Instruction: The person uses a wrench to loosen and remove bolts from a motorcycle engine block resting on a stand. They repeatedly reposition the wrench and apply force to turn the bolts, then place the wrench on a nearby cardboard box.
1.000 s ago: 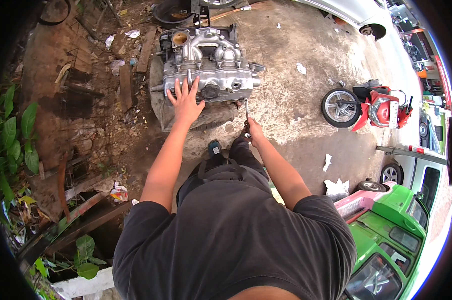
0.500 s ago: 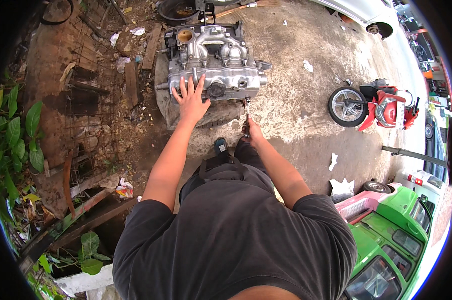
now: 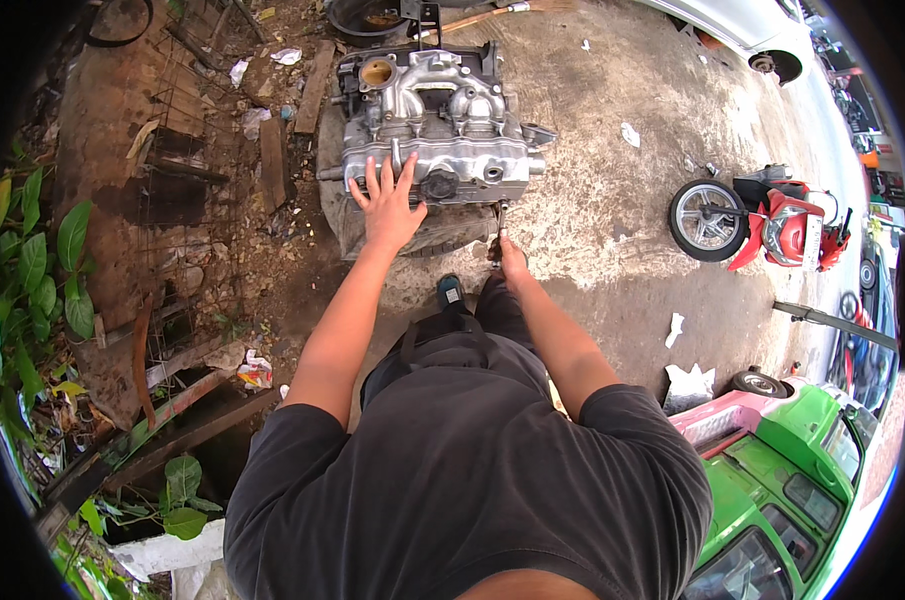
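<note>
A silver engine (image 3: 432, 125) sits on a tyre (image 3: 432, 237) ahead of me, its intake pipes on the far side. My left hand (image 3: 390, 210) lies on the near edge of its metal cover, fingers spread, left of the round black cap (image 3: 438, 184). My right hand (image 3: 512, 262) is closed round the handle of a wrench (image 3: 502, 222). The tool's far end meets the engine's near side at the right corner. What it grips there is too small to make out.
Wooden planks (image 3: 273, 163) and rubble lie to the left, near leafy plants (image 3: 72, 240). A black basin (image 3: 364, 22) is beyond the engine. On the right stand a red motorcycle (image 3: 772, 222), a green vehicle (image 3: 772, 500) and a white car (image 3: 727, 25).
The view has shifted slightly, so the whole scene sits a little further right. My left hand stays on the engine, and my right hand still holds the wrench at the same corner.
</note>
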Demonstrator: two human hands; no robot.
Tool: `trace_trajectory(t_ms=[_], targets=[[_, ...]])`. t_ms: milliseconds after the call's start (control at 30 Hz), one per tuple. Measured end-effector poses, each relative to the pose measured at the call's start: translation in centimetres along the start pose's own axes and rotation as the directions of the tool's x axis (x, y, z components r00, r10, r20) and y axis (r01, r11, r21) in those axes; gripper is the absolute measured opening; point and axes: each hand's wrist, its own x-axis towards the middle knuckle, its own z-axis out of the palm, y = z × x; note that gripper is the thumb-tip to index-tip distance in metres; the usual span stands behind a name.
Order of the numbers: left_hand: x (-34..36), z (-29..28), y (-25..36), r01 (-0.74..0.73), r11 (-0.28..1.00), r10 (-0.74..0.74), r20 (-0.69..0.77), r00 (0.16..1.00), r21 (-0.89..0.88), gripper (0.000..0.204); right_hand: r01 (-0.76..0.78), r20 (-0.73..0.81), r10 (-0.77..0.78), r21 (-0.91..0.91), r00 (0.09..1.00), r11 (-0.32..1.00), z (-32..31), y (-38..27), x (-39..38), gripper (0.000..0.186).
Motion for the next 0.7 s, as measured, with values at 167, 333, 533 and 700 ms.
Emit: trace_trajectory(t_ms=[167,333,533,700], targets=[[0.0,0.0,0.2,0.004,1.000,-0.004,-0.012,1.000,-0.008,0.095,0.216,-0.095,-0.354,-0.638,0.930,0.739,-3.9,-2.8,0.6,0.062],[-0.1,-0.1,0.2,0.002,1.000,-0.002,-0.013,1.000,-0.017,0.097,0.104,0.017,-0.456,-0.981,0.890,0.165,-7.4,-13.2,-2.6,0.067],[-0.2,-0.2,0.1,-0.014,0.999,0.012,-0.040,0.999,-0.051,0.098,0.181,0.369,-0.614,-0.920,0.698,-0.346,-6.2,-22.6,-6.7,0.050],[-0.2,-0.3,0.2,0.009,0.999,-0.009,0.005,1.000,-0.053,0.095,0.246,0.383,-0.661,-0.923,0.645,-0.295,-5.9,-22.2,-7.7,0.044]])
